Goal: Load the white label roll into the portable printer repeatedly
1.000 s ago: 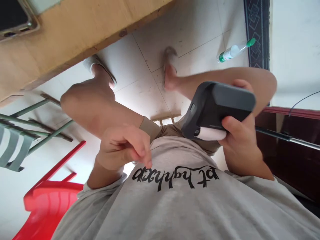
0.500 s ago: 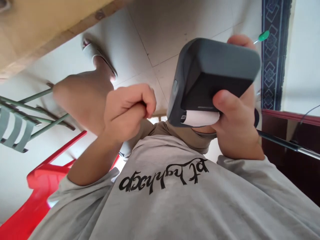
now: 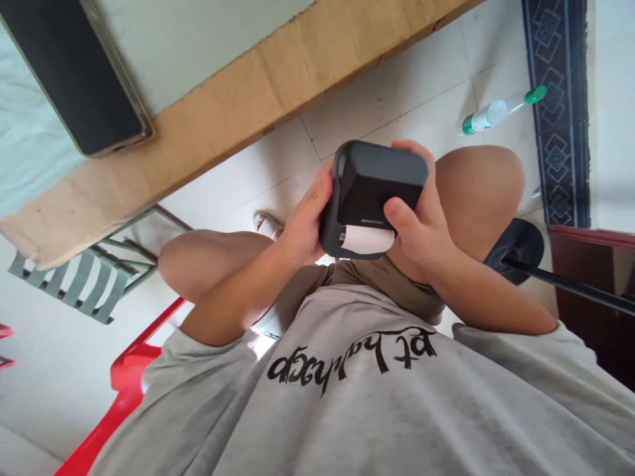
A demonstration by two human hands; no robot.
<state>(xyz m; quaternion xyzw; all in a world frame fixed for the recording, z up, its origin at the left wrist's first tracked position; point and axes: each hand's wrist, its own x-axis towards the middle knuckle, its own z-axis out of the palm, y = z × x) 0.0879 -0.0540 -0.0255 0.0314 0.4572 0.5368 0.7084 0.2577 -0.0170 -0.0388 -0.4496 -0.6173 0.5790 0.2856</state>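
The black box-shaped device [image 3: 381,165] is held in the air above the lap, between both hands and just short of the table edge. Its rounded grey end points away from the body, toward the table, while the slot with white paper [image 3: 368,239] faces the shirt; the black top looks up at the head. Foreshortening makes its long axis hard to judge.

The left hand [image 3: 310,218] grasps the device's left side. The right hand [image 3: 421,215] wraps round its right side, fingers over the far corner, thumb pressed on the black top near the paper.

Closest behind are the grey shirt [image 3: 357,416], with dark lettering, and the brown shorts [image 3: 417,291]. Past the device runs the wooden table [image 3: 248,86], bearing a dark phone [image 3: 79,73]. Lower, to the left, are a green strapped seat [image 3: 92,281] and a red plastic seat [image 3: 126,387]. Farther right, a green-capped bottle [image 3: 496,114] is on the floor, beside a dark patterned border [image 3: 555,152].
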